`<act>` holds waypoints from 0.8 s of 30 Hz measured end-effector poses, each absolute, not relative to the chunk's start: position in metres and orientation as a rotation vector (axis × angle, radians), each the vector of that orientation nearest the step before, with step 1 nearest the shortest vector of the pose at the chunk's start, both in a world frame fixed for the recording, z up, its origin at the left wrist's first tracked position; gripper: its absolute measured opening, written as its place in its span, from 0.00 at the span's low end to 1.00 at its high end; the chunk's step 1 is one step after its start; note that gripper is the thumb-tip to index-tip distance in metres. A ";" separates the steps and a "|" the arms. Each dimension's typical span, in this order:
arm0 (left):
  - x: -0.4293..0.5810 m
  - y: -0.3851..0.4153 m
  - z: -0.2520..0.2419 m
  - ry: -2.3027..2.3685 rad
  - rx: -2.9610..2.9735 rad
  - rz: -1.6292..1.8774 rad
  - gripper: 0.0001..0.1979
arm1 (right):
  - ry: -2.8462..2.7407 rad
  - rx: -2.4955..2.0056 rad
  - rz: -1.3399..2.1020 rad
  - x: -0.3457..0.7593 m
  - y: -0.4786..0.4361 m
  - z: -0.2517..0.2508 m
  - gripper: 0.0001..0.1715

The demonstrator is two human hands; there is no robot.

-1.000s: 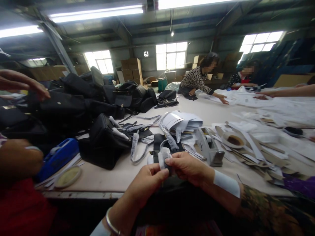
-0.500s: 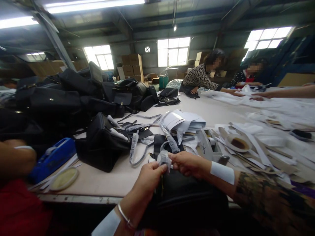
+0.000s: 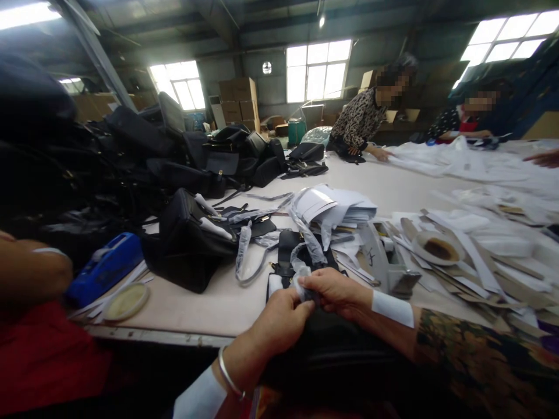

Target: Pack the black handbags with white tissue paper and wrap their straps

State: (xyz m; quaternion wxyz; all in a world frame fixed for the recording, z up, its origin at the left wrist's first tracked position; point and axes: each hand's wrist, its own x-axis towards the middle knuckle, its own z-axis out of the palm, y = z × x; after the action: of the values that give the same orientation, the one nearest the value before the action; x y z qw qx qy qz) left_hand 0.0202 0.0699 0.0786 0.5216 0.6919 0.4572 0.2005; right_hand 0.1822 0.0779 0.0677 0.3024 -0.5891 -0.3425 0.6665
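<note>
My left hand (image 3: 282, 320) and my right hand (image 3: 334, 291) meet at the table's front edge. Both have their fingers pinched on a strap (image 3: 308, 241) wrapped in clear plastic film. The strap loops up and away from my fingers over the table. Below my hands lies a black handbag (image 3: 323, 343), its front part dark and partly hidden by my forearms. Another black handbag (image 3: 192, 250) stands to the left, with white wrapping on its handles.
A blue tape dispenser (image 3: 107, 267) and a round yellowish roll (image 3: 126, 301) lie left. Black bags (image 3: 187, 163) are heaped behind. White sheets (image 3: 345, 209), a grey dispenser (image 3: 378, 250) and cardboard scraps (image 3: 489, 273) lie right. A co-worker (image 3: 364, 122) leans over the far side; another person's arm (image 3: 35, 267) is left.
My hands have drawn closer together, the left now overlapping the right's fingertips. Across the table, the co-worker's outstretched arm has pulled back. A blurred dark shape has appeared at upper left.
</note>
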 end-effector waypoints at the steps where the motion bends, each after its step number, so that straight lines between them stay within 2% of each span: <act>1: 0.013 0.075 0.080 1.114 1.709 0.483 0.12 | -0.907 -1.542 1.753 0.183 0.076 0.066 0.20; 5: -0.016 0.093 0.072 1.533 1.887 0.674 0.14 | -0.955 -1.498 1.667 0.183 0.064 0.060 0.28; 9: -0.027 0.086 0.047 1.683 1.892 0.517 0.18 | -1.001 -1.455 1.620 0.179 0.049 0.058 0.31; 13: -0.026 0.065 0.035 1.631 1.835 0.457 0.17 | -0.977 -1.421 1.606 0.172 0.028 0.055 0.33; 18: -0.027 0.028 0.048 1.453 1.835 0.710 0.11 | -0.895 -1.362 1.645 0.165 -0.004 0.043 0.35; 24: -0.036 -0.011 0.068 1.039 1.770 0.482 0.09 | -0.866 -1.307 1.636 0.171 -0.019 0.038 0.35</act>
State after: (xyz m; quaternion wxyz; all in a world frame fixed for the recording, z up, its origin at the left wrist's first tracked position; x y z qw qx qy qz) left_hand -0.0363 -0.0109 0.0685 0.4939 0.7299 0.4287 0.1989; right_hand 0.1710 -0.0192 0.0382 0.4239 -0.5223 -0.3462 0.6539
